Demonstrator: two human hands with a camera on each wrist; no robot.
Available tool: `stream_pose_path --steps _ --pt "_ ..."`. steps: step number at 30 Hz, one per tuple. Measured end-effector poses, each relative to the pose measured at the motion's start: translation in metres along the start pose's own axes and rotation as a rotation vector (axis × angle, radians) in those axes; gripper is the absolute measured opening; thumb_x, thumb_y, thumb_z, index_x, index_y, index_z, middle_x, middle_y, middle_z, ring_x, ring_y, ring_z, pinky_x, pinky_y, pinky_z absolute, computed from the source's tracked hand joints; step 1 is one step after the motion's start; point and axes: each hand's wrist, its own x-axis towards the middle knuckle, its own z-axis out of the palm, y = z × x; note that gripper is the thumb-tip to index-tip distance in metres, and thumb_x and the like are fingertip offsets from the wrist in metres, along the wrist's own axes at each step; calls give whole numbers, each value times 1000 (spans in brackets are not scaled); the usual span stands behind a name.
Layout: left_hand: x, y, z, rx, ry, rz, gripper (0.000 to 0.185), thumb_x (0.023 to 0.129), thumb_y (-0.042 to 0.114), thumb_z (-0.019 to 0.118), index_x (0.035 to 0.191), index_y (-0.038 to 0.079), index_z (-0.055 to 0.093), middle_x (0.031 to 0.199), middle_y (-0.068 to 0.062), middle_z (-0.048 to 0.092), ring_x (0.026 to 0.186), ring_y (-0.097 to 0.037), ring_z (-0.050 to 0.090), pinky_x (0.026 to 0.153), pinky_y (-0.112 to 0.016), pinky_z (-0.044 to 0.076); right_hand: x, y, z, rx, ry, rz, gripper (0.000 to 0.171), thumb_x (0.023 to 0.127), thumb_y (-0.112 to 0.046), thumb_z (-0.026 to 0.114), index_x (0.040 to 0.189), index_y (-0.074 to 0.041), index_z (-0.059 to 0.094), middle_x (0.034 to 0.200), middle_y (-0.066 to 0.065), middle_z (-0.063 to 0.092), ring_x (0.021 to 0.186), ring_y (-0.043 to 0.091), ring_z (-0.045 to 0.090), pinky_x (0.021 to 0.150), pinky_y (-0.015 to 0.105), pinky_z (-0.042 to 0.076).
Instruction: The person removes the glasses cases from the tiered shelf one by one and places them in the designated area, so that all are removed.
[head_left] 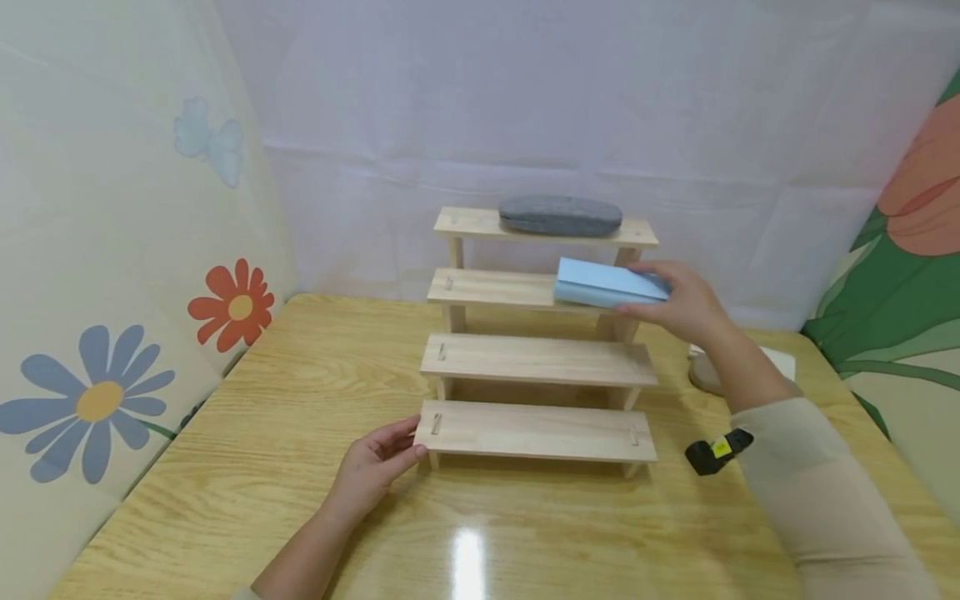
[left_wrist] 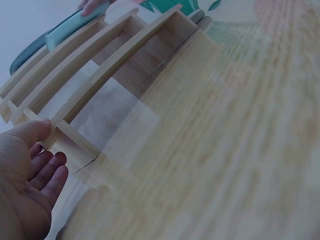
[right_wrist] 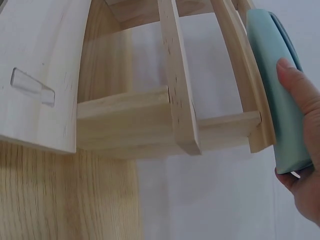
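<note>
The right hand (right_wrist: 302, 150) is gripping the light blue case (right_wrist: 277, 85), which is resting against the wooden stepped shelf (right_wrist: 175, 100).

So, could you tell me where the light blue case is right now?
In the head view, the light blue case lies at the right end of the wooden rack's second-highest step, gripped by the right hand, just below the grey case on top.
</note>
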Motion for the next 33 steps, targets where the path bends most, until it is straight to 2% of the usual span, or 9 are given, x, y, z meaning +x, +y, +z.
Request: stream_pose_path --steps 10,20,33 --pt "1 0 0 2 -1 -2 46 88 4 70 131 -5 56 132 -24 60 95 0 63 84 -14 55 -8 10 -11 6 29 12 76 82 -42 79 144 -10 48 150 20 43 132 41 42 107 59 37" --pt "1 0 -1 14 -3 -5 47 89 6 70 132 -5 55 133 -23 60 96 1 62 85 -15 54 -17 20 -20 9 18 103 83 81 -52 76 147 -13 44 152 18 39 131 40 41 106 61 37" --pt "1 0 -1 6 -17 -11 48 89 8 70 133 -4 55 136 -22 58 98 1 62 85 -14 54 -32 40 -35 -40 36 136 86 83 -57 71 151 -15 38 156 23 31 133 46 37 100 64 38"
